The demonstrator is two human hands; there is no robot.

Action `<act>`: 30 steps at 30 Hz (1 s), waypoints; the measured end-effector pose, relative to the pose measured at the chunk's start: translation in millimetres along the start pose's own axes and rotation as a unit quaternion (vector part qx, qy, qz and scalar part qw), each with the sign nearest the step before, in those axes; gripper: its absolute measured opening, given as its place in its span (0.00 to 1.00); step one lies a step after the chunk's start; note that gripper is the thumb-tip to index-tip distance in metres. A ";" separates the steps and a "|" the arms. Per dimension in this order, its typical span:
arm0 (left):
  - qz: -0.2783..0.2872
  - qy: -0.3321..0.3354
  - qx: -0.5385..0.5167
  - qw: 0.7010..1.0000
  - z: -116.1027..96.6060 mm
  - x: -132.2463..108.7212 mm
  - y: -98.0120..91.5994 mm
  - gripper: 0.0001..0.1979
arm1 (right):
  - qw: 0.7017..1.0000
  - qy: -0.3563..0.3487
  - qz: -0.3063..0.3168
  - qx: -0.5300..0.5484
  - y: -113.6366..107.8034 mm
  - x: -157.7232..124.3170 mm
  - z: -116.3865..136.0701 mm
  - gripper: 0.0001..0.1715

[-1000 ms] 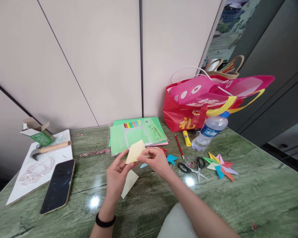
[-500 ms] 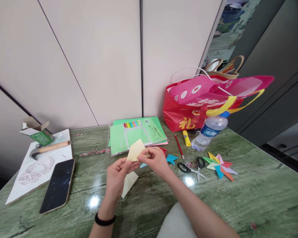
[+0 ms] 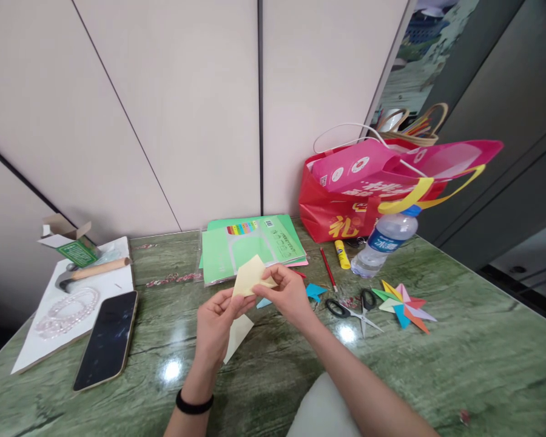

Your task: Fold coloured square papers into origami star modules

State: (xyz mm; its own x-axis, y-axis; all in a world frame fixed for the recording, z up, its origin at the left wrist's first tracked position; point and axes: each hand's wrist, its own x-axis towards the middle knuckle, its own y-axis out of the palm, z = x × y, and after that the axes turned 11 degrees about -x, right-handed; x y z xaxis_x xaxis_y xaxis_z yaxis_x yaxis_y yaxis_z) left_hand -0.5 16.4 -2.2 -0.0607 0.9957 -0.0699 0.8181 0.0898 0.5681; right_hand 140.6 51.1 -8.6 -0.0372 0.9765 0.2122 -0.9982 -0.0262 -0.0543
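Your left hand [image 3: 215,318] pinches the folded cream paper [image 3: 247,274] by its lower edge, while your right hand [image 3: 291,296] grips its right side. You hold it above the green table [image 3: 437,376], before the green paper pack [image 3: 236,249].

Both hands are up over the green marbled tabletop [image 3: 482,352]: the left hand [image 3: 216,318] pinches the lower edge of a folded cream paper [image 3: 248,276], the right hand [image 3: 289,295] holding its right side between thumb and fingers! Just below lies a second cream piece [image 3: 239,335], partly behind the left hand. Out right, black-handled scissors [image 3: 362,315] sit splayed beside a multicoloured paper star [image 3: 403,305], with a red pencil [image 3: 327,269], yellow glue stick [image 3: 343,255] and water bottle [image 3: 386,241] behind. Far left, a hammer [image 3: 102,268] and beads [image 3: 68,312] rest on a white board [image 3: 31,352], near a smartphone [image 3: 107,340].
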 end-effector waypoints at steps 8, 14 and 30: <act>0.006 -0.012 0.008 1.000 -3.4 -0.8 1.8 0.14 | 1.000 -0.014 0.001 -0.026 -0.9 -0.3 2.4 0.09; 0.006 -0.016 0.016 1.000 -3.2 -0.8 0.5 0.14 | 0.999 -0.014 0.003 -0.044 -1.3 -0.9 3.1 0.09; 0.008 -0.016 -0.004 1.000 2.5 -0.7 1.8 0.11 | 1.000 -0.018 -0.013 -0.015 -1.1 -0.2 5.1 0.08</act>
State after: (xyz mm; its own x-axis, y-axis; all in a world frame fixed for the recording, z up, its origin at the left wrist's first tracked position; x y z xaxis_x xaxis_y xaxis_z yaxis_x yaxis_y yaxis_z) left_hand 2.4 15.9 -3.2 -0.0304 0.9958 -0.0867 0.8140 0.0751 0.5761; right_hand 141.4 49.8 -3.5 -0.0128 0.9687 0.2481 -0.9970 0.0066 -0.0770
